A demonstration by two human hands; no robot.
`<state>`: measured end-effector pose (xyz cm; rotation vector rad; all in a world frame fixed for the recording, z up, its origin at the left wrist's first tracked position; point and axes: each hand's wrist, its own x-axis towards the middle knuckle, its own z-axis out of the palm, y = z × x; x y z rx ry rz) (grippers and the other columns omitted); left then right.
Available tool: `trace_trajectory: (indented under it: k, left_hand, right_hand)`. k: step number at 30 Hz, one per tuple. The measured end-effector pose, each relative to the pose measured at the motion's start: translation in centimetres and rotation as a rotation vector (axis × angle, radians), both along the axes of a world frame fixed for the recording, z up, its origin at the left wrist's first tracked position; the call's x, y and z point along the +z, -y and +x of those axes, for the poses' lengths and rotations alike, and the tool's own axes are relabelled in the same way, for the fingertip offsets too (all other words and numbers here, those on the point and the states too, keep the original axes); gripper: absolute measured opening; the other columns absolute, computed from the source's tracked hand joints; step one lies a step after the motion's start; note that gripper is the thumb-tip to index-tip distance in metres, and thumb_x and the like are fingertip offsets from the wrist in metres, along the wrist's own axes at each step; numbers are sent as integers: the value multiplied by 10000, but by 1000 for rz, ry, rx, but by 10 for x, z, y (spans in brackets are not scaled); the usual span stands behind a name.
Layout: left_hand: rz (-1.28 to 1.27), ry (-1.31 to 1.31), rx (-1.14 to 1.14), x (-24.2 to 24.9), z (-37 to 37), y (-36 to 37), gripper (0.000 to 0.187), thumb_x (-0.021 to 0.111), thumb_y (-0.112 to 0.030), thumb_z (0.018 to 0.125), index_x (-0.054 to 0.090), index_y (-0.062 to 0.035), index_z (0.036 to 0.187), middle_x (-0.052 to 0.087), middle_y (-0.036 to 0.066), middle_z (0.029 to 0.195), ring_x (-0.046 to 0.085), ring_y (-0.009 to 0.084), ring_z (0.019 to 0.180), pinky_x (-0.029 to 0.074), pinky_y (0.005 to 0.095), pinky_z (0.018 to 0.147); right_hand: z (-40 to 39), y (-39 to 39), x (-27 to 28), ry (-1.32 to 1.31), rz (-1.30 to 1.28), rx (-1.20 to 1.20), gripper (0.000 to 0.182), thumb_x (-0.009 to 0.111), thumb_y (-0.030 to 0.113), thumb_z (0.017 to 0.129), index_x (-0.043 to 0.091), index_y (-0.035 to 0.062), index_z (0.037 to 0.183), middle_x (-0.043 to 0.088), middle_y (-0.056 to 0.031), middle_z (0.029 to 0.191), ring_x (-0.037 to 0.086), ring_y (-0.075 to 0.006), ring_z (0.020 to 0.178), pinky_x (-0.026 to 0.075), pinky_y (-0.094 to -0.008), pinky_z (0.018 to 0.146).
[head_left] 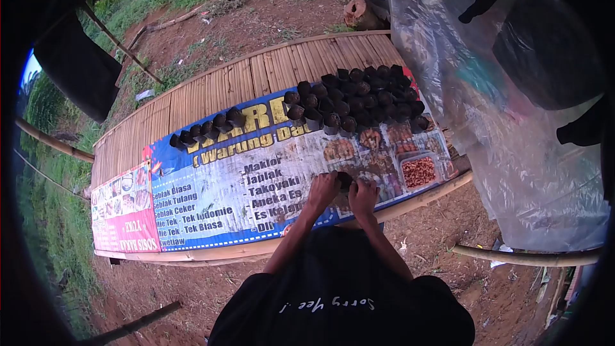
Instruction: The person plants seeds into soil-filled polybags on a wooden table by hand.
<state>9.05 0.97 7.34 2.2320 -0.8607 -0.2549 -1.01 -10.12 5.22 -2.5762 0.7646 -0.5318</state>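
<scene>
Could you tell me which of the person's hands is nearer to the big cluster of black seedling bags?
Right. The right hand lies almost directly below the cluster of black seedling bags; the left hand sits beside it, farther toward the banner's text.

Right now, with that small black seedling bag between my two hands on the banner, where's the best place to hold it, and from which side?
Hold the small black bag by its soft side walls, left hand and right hand closing from opposite sides. It seems upright, mouth upward, so squeezing near the rim would probably collapse it.
</scene>
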Motion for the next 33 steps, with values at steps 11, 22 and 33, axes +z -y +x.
trace_trajectory:
  k: [11,22,33]
  left_hand:
    - [84,117,-83,-16,25,9,150,569,-155,836,596,-8,814,640,225,751,630,401,718,494,503,665]
    - [129,-130,186,-19,-20,-1,284,592,-262,860,612,20,829,617,281,734,608,472,703,488,538,647]
    - [-2,-67,66,-14,11,-5,128,552,-77,747,580,45,722,601,296,730,612,446,709,489,536,648]
  right_hand:
    - [-4,-20,-28,-103,131,-51,250,573,306,844,642,67,821,620,-155,777,523,-357,913,377,-490,835]
    - [22,22,6,-181,-26,101,331,568,367,883,623,58,781,671,-136,845,541,-387,1000,337,-557,934]
    - [7,10,11,-45,-60,111,160,578,208,835,621,68,769,653,-127,767,536,-360,916,387,-476,816]
